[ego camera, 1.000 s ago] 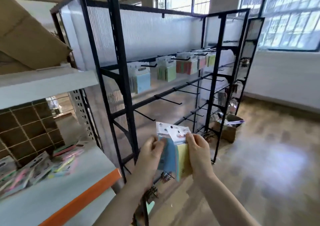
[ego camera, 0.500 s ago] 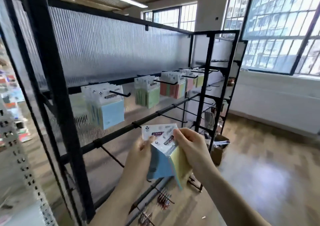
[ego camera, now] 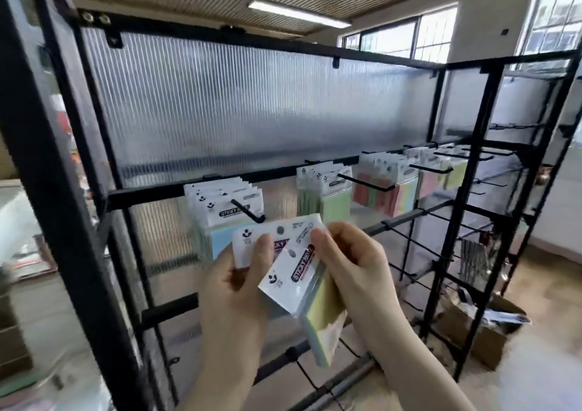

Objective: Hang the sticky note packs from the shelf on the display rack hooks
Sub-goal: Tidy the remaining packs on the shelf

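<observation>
Packs [ego camera: 293, 272] of sticky notes sit fanned in both hands, in front of the black rack [ego camera: 466, 190], just below its nearest hook [ego camera: 247, 211]. More packs hang along that rail. The left hand [ego camera: 234, 294] pinches the back pack's white header; the right hand [ego camera: 349, 266] grips the front yellow one.

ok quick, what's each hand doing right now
Left hand: closed on the rear pack, thumb on its header.
Right hand: closed on the front pack, tilted, yellow notes showing.
</observation>
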Action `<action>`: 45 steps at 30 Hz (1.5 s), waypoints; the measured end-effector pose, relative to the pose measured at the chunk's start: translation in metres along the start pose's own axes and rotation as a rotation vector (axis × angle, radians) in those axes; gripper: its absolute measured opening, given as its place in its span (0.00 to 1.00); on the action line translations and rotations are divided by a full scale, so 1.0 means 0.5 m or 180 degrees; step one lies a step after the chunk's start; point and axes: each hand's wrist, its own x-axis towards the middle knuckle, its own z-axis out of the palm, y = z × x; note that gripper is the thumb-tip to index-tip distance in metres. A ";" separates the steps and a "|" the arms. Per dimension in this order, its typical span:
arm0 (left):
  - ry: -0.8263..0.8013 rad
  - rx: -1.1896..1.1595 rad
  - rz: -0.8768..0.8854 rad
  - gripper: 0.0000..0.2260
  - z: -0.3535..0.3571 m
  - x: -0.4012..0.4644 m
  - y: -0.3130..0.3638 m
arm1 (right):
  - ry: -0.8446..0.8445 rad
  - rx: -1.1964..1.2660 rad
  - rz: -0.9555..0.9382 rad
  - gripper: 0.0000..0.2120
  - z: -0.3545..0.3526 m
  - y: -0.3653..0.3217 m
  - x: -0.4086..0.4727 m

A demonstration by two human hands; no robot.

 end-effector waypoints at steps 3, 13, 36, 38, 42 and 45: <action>0.0153 0.0173 0.0171 0.09 -0.004 0.008 0.005 | -0.0234 0.0124 -0.0100 0.14 0.009 0.007 0.022; 0.0570 0.0573 0.0335 0.13 0.007 0.036 -0.005 | -0.0955 0.0199 -0.0038 0.13 0.010 0.042 0.103; 0.2319 0.2276 0.1099 0.10 -0.009 0.100 -0.107 | -0.1069 -0.0421 0.0252 0.12 0.042 0.170 0.192; 0.2325 0.2280 0.1088 0.10 0.007 0.076 -0.121 | -0.1078 -0.0408 0.0328 0.14 0.022 0.173 0.187; 0.2129 0.2099 0.0814 0.08 0.064 0.015 -0.165 | -0.0963 -0.0289 0.0397 0.13 -0.036 0.174 0.173; 0.1788 0.1777 0.0542 0.15 0.133 -0.018 -0.190 | -0.0795 -0.0210 0.0384 0.12 -0.102 0.181 0.158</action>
